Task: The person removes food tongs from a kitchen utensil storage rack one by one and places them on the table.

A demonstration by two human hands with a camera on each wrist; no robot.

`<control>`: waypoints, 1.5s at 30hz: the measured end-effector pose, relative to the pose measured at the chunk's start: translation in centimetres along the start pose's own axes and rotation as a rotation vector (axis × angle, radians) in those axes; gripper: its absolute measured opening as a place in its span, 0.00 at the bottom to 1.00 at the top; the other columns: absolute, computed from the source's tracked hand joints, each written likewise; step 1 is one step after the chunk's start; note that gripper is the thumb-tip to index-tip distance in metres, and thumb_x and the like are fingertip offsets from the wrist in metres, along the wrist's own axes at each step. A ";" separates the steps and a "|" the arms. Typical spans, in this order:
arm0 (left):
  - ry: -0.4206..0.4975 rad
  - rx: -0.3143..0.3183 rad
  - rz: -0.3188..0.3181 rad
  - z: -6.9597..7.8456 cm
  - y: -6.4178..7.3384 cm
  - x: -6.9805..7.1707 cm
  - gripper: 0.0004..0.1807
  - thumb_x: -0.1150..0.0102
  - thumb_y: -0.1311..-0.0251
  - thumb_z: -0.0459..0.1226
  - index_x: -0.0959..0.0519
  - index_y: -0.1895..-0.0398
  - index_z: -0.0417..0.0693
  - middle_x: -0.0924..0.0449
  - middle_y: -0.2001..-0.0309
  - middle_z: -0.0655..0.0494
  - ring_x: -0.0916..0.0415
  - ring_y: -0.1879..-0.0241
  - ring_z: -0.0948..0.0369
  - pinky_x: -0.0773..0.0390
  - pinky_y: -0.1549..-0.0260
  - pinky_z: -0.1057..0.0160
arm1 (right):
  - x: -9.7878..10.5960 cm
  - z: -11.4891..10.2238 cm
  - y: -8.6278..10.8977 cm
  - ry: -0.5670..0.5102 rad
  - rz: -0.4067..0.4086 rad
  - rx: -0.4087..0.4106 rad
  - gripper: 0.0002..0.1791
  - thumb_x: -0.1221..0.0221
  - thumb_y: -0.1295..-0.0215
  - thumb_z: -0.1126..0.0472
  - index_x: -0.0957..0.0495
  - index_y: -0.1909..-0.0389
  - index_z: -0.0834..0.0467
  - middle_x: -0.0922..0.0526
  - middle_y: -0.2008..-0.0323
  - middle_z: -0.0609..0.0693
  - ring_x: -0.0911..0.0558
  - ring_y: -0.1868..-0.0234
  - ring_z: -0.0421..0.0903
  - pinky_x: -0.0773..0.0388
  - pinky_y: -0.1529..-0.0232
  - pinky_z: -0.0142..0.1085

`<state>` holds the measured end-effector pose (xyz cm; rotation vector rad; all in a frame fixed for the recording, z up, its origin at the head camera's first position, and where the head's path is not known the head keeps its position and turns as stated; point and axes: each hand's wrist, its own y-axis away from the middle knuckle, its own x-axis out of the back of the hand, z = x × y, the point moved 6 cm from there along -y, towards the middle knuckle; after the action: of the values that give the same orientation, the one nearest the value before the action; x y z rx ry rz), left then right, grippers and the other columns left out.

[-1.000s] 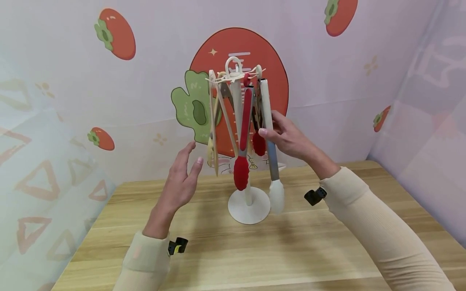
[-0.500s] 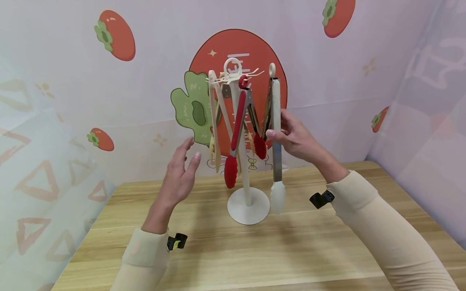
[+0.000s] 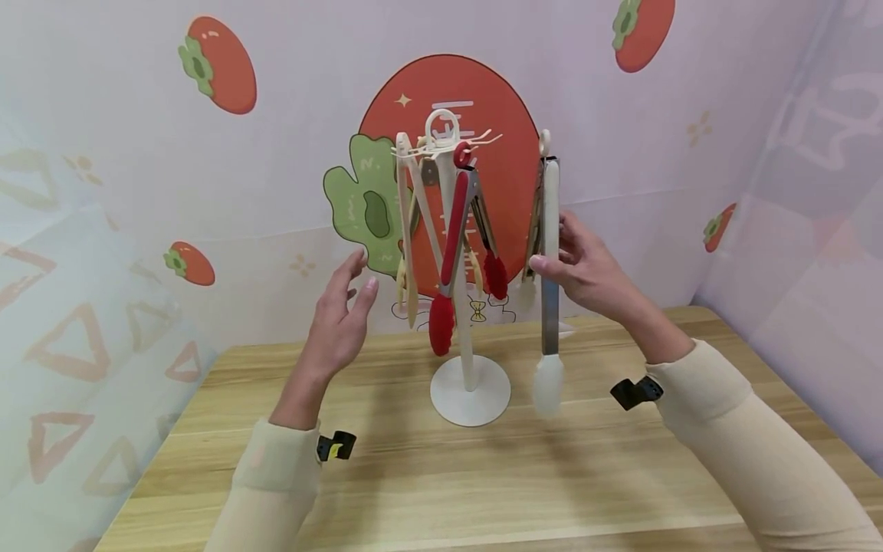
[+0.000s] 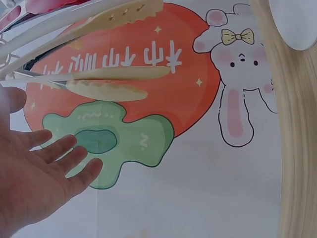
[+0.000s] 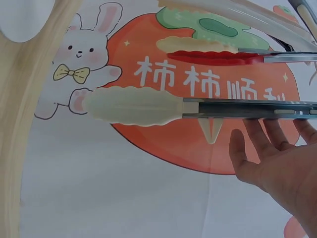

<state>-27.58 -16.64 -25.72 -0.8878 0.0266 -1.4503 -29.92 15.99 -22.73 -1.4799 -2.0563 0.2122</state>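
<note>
My right hand (image 3: 596, 280) grips white-handled tongs (image 3: 549, 307) by the handle, its thumb on the near arm. They hang upright to the right of a white utensil stand (image 3: 471, 406), their pale scalloped head pointing down and their top ring apart from the hooks. In the right wrist view the pale head (image 5: 138, 105) and steel arm of these tongs lie across the middle, the fingers at the arm. My left hand (image 3: 338, 326) is held up left of the stand, fingers spread and holding nothing. The left wrist view shows its palm (image 4: 29, 183) below cream-tipped tongs (image 4: 106, 90).
Red tongs (image 3: 453, 238) hang on the near side of the stand, their arms apart. Cream tongs (image 3: 405, 230) hang on its left, with others partly hidden behind. The round base stands on a wooden table (image 3: 441, 483), before a patterned wall cloth (image 3: 290, 153).
My right hand has moved right, taking the white tongs away from the stand's hooks. The red tongs have swung and turned, showing both arms. The left hand has barely moved.
</note>
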 end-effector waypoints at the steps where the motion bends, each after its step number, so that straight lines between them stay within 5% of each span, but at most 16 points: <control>1: 0.009 0.006 -0.001 0.0 -0.1 0.0 0.31 0.56 0.21 0.43 0.44 0.21 0.41 0.37 0.27 0.43 0.42 0.27 0.50 0.39 0.32 0.43 | 0.1 0.0 0.2 0.007 0.003 -0.002 0.32 0.42 0.29 0.65 0.43 0.29 0.63 0.28 0.41 0.64 0.25 0.42 0.62 0.23 0.45 0.41; 9: 0.080 0.054 -0.020 -0.3 -1.1 0.1 0.31 0.56 0.21 0.45 0.44 0.21 0.46 0.37 0.27 0.44 0.42 0.27 0.52 0.36 0.32 0.49 | 0.7 0.2 2.2 0.127 0.028 -0.001 0.28 0.38 0.32 0.67 0.39 0.35 0.64 0.26 0.50 0.61 0.23 0.50 0.57 0.22 0.51 0.37; 15: 0.125 0.053 -0.030 -0.6 -1.8 -0.1 0.31 0.58 0.20 0.46 0.44 0.21 0.45 0.37 0.27 0.44 0.42 0.27 0.53 0.37 0.31 0.50 | 1.0 0.6 3.5 0.168 0.031 -0.010 0.32 0.36 0.34 0.68 0.39 0.32 0.62 0.26 0.46 0.61 0.24 0.46 0.57 0.26 0.46 0.30; 25: 0.151 0.054 -0.038 -0.8 -2.7 -0.3 0.31 0.58 0.20 0.46 0.45 0.21 0.42 0.37 0.28 0.39 0.41 0.28 0.53 0.38 0.30 0.49 | 1.6 1.0 5.2 0.290 0.055 -0.044 0.34 0.32 0.36 0.64 0.37 0.33 0.61 0.24 0.50 0.59 0.24 0.50 0.53 0.29 0.44 0.39; 38: 0.142 0.054 -0.034 -0.8 -3.5 -0.3 0.31 0.59 0.20 0.45 0.45 0.21 0.40 0.36 0.29 0.38 0.41 0.28 0.50 0.40 0.30 0.46 | 3.0 2.0 7.2 0.454 0.079 -0.212 0.38 0.31 0.36 0.49 0.38 0.33 0.61 0.26 0.47 0.58 0.22 0.53 0.57 0.23 0.59 0.44; 45: 0.154 0.058 -0.036 -0.9 -3.7 -0.3 0.30 0.59 0.20 0.44 0.44 0.22 0.39 0.35 0.30 0.37 0.40 0.29 0.50 0.39 0.30 0.46 | 4.0 3.4 8.3 0.580 0.052 -0.323 0.47 0.35 0.36 0.38 0.41 0.27 0.61 0.24 0.46 0.63 0.24 0.47 0.61 0.24 0.55 0.52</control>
<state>-31.16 -16.32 -24.51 -0.7317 0.0840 -1.5428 -25.84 23.32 -27.76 -1.5493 -1.6248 -0.4984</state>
